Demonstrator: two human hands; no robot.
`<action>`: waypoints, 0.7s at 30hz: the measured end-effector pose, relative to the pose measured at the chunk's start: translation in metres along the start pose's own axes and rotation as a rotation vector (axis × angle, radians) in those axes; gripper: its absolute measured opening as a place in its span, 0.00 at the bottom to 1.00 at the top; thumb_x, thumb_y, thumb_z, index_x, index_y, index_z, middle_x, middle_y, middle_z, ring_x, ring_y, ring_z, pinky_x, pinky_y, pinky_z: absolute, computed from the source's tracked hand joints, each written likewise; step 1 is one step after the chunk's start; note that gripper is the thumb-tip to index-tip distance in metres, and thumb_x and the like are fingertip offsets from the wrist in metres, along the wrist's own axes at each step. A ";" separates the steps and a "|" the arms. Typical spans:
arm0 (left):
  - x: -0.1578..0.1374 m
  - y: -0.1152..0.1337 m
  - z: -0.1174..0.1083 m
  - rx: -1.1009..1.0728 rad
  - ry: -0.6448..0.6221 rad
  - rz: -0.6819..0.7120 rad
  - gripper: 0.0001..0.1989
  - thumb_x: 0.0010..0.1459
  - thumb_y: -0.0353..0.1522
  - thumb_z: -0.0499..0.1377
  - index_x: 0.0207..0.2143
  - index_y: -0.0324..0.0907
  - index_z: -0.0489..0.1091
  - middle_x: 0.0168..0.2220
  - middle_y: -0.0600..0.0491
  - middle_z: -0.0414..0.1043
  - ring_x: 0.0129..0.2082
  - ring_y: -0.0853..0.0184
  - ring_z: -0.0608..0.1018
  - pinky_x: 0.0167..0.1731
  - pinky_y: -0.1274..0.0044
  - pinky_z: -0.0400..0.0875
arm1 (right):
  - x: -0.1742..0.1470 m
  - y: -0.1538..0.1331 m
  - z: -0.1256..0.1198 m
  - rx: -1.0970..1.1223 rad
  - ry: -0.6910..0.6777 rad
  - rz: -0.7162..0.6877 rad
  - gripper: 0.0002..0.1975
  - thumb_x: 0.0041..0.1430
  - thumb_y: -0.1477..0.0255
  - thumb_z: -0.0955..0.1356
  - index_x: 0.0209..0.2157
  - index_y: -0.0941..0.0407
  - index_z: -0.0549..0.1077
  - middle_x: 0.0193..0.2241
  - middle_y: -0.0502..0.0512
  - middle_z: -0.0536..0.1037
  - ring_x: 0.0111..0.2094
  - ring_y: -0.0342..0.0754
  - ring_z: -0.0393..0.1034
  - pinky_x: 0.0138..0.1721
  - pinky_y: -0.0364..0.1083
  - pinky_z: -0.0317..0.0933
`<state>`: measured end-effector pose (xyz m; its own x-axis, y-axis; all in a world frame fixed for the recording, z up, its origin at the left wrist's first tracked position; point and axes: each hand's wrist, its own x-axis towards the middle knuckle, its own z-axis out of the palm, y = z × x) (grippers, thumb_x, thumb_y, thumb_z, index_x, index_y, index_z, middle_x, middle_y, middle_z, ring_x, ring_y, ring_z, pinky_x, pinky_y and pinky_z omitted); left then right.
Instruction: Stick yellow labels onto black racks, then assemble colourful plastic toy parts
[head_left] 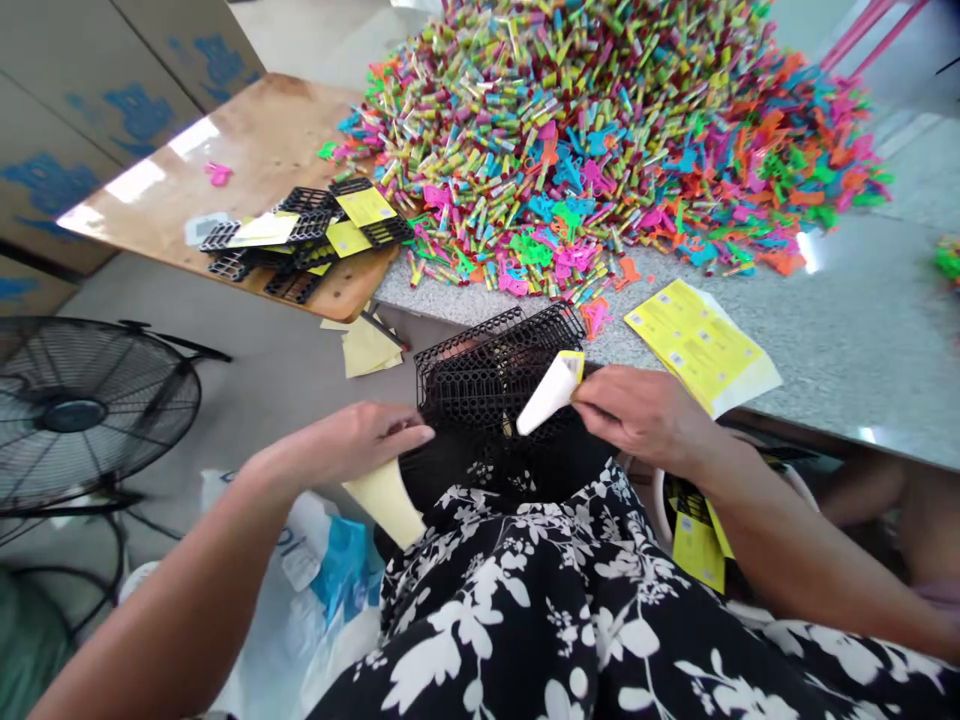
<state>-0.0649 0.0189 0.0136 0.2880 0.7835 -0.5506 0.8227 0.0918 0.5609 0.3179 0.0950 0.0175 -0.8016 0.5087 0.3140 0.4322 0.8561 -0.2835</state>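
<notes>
Right hand [637, 410] pinches a curled label [549, 396]; left hand [371, 440], loosely closed, holds a strip [390, 505], top hidden. The frame's upper edge crops the pile [600, 130].

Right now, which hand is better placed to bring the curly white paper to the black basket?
Probably the right hand: it holds the curled paper, which shows right against the black basket in this view. The left hand looks busy with a pale paper strip.
</notes>
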 end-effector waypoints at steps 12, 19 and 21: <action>0.042 0.042 0.032 -0.053 0.206 0.004 0.31 0.60 0.60 0.62 0.54 0.48 0.73 0.38 0.56 0.83 0.35 0.63 0.81 0.32 0.74 0.65 | 0.018 -0.001 0.046 -0.049 -0.108 -0.118 0.09 0.75 0.73 0.66 0.39 0.56 0.77 0.34 0.56 0.82 0.37 0.50 0.74 0.38 0.48 0.60; 0.063 0.037 0.044 -0.076 0.317 0.001 0.13 0.66 0.46 0.59 0.37 0.47 0.75 0.29 0.59 0.77 0.27 0.68 0.74 0.28 0.75 0.60 | 0.013 0.003 0.061 -0.038 -0.123 -0.097 0.08 0.74 0.73 0.67 0.38 0.55 0.76 0.34 0.55 0.81 0.37 0.50 0.72 0.38 0.48 0.59; 0.065 0.035 0.045 -0.084 0.340 -0.006 0.13 0.66 0.43 0.59 0.35 0.46 0.76 0.27 0.59 0.75 0.26 0.69 0.72 0.28 0.76 0.59 | 0.010 0.006 0.064 -0.030 -0.115 -0.092 0.08 0.74 0.73 0.67 0.39 0.55 0.76 0.35 0.55 0.81 0.38 0.50 0.72 0.38 0.48 0.59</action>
<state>0.0048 0.0459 -0.0302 0.0916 0.9415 -0.3242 0.7765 0.1363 0.6152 0.2854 0.0994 -0.0391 -0.8798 0.4155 0.2309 0.3654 0.9019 -0.2303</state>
